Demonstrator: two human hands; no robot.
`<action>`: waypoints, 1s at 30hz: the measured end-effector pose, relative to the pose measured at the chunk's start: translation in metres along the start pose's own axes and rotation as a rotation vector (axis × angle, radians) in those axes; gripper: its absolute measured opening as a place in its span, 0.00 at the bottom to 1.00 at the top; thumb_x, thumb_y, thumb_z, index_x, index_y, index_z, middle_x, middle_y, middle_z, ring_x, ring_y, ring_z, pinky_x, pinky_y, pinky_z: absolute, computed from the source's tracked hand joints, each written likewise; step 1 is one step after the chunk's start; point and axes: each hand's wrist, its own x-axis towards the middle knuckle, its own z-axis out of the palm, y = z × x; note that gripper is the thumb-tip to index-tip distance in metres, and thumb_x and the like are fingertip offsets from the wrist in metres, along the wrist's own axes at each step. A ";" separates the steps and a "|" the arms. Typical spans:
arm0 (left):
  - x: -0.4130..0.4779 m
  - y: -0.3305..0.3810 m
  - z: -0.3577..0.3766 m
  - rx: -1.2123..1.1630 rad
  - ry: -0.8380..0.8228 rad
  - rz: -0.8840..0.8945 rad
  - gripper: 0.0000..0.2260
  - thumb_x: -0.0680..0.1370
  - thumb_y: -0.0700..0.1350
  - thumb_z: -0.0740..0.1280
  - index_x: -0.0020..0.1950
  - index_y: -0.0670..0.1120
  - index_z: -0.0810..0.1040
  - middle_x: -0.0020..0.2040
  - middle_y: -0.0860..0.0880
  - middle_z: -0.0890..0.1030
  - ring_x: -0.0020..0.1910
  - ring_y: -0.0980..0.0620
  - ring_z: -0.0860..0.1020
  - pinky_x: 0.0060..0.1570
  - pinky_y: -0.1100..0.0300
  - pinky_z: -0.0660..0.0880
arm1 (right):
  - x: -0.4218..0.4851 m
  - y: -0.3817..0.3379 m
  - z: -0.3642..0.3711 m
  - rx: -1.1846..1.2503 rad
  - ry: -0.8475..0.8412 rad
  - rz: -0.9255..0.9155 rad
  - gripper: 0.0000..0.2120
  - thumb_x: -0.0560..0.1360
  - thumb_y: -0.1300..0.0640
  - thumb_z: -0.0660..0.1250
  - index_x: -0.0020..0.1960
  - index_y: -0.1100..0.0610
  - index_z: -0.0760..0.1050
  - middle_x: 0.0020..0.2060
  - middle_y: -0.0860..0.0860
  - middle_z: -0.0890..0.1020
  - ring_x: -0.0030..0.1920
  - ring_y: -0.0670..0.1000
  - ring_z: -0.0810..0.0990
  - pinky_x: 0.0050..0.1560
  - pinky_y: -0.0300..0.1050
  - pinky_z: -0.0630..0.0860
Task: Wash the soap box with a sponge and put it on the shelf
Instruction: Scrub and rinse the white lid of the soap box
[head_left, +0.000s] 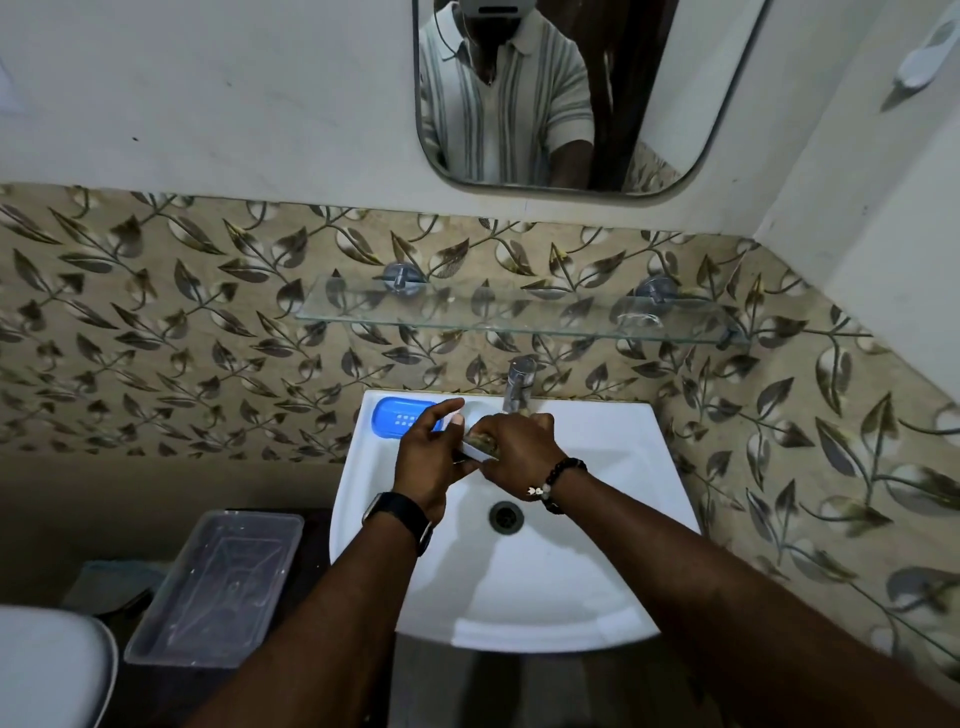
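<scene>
Over the white ceramic wash basin, around the middle of my feed, both hands meet just below the chrome tap, which sits at 12 o'clock on the basin's back edge. I read the left hand as pinching a flat white plastic soap box piece, with the thumb pressed against it and the forefinger stretched out towards 12 o'clock. How the other fingers lie behind the piece I cannot make out. The right hand is curled round a yellow-green sponge and holds it against that white piece, so the two hands touch. Most of the sponge is hidden under the knuckles. A blue oval plastic soap tray with small drain holes lies flat on the basin's rim at 10 o'clock, partly behind the left forefinger. The round metal drain sits in the bowl at 6 o'clock from the hands, uncovered. A clear glass wall shelf on two round chrome brackets hangs at 12 o'clock above the tap, against leaf-patterned tiles. Higher still is a rounded wall mirror. I see a black wristwatch on the left wrist and a dark beaded bracelet on the right. A clear rectangular plastic tub stands at 8 o'clock, beside the basin and lower down.
</scene>
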 end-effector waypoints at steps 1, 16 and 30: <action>-0.001 -0.001 0.001 0.011 -0.008 0.004 0.09 0.84 0.44 0.64 0.60 0.53 0.81 0.45 0.40 0.82 0.41 0.47 0.82 0.45 0.53 0.84 | 0.000 -0.003 0.001 0.013 0.018 -0.001 0.03 0.73 0.54 0.66 0.43 0.48 0.73 0.42 0.47 0.81 0.53 0.54 0.79 0.53 0.53 0.61; 0.000 0.031 -0.034 0.491 -0.297 0.309 0.14 0.75 0.57 0.71 0.47 0.47 0.76 0.48 0.52 0.79 0.47 0.52 0.76 0.52 0.59 0.71 | -0.013 0.031 -0.017 1.023 -0.071 0.005 0.10 0.66 0.58 0.78 0.46 0.56 0.83 0.42 0.53 0.83 0.44 0.51 0.79 0.48 0.49 0.76; -0.013 0.022 0.006 0.175 -0.211 0.146 0.14 0.81 0.33 0.65 0.38 0.46 0.77 0.39 0.43 0.79 0.40 0.47 0.75 0.42 0.56 0.78 | -0.035 0.005 0.010 0.152 0.858 -0.476 0.11 0.75 0.69 0.67 0.55 0.62 0.82 0.53 0.56 0.85 0.60 0.54 0.80 0.73 0.59 0.65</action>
